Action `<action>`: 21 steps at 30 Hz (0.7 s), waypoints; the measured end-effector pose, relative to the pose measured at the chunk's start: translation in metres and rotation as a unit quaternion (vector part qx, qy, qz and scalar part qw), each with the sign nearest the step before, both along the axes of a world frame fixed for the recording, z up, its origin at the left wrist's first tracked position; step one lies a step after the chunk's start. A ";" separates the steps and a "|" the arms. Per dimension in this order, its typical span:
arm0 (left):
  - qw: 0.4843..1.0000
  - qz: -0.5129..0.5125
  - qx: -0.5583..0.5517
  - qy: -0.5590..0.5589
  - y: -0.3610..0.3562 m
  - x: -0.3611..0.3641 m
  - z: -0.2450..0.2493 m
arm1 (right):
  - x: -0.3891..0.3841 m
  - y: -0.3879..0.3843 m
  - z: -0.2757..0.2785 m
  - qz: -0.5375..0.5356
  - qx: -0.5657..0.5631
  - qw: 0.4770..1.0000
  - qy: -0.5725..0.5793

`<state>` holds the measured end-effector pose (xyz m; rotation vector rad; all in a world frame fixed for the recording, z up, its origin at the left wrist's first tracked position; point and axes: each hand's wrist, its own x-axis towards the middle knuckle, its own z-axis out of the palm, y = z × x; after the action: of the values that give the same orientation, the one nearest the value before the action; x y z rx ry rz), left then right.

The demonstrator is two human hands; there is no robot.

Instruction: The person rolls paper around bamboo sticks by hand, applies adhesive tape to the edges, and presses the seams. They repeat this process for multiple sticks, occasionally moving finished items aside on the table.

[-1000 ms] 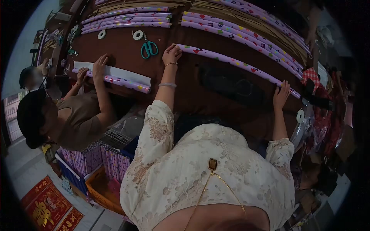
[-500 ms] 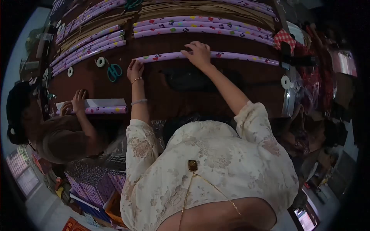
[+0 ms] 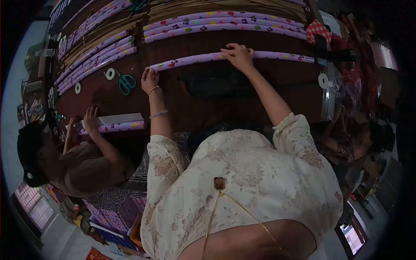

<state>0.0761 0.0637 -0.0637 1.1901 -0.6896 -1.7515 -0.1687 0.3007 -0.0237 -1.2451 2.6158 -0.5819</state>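
A long roll of purple gift wrap [image 3: 195,60] with coloured present shapes lies across the dark table in front of me. At its left end, my left hand [image 3: 150,80] is closed, fingertips pinching the end of the roll. My right hand [image 3: 239,57] lies over the roll right of its middle, fingers apart and touching its surface. Teal-handled scissors [image 3: 127,84] and a roll of white tape [image 3: 110,73] lie left of my left hand.
Several finished purple rolls [image 3: 225,28] lie at the back, beside brown strips [image 3: 234,9]. A co-worker's hands [image 3: 91,120] hold another roll [image 3: 121,126] at the left. More white tape [image 3: 323,80] sits at the right edge, near a red checked cloth [image 3: 318,32].
My right hand has slid rightward along the roll, while my left hand stays at its left end. The view has shifted slightly. At the left, the co-worker's hands have moved a little apart.
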 end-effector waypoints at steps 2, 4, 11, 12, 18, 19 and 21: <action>1.000 0.011 0.010 -0.013 0.003 -0.002 0.005 | -0.010 0.014 0.003 -0.019 0.029 0.999 0.000; 1.000 0.006 0.008 -0.010 0.002 -0.002 0.002 | -0.018 0.024 0.007 -0.031 0.047 0.998 -0.025; 0.999 0.020 0.009 -0.027 0.005 -0.007 0.006 | -0.044 0.043 0.009 -0.088 0.104 0.984 -0.118; 0.999 0.019 0.010 -0.026 0.005 -0.007 0.007 | -0.047 0.046 0.011 -0.089 0.105 0.984 -0.116; 0.999 0.020 0.009 -0.024 0.003 -0.009 0.002 | -0.080 0.076 -0.004 -0.111 0.060 0.974 -0.186; 0.999 0.024 0.009 -0.027 0.004 -0.009 0.005 | -0.093 0.088 -0.012 -0.101 0.027 0.969 -0.224; 0.999 0.023 0.009 -0.027 0.007 -0.008 0.005 | -0.112 0.106 -0.013 -0.095 -0.007 0.961 -0.260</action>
<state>0.0679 0.0703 -0.0585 1.2611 -0.6741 -1.6959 -0.2803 0.4063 -0.0367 -0.7147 2.2905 -0.8315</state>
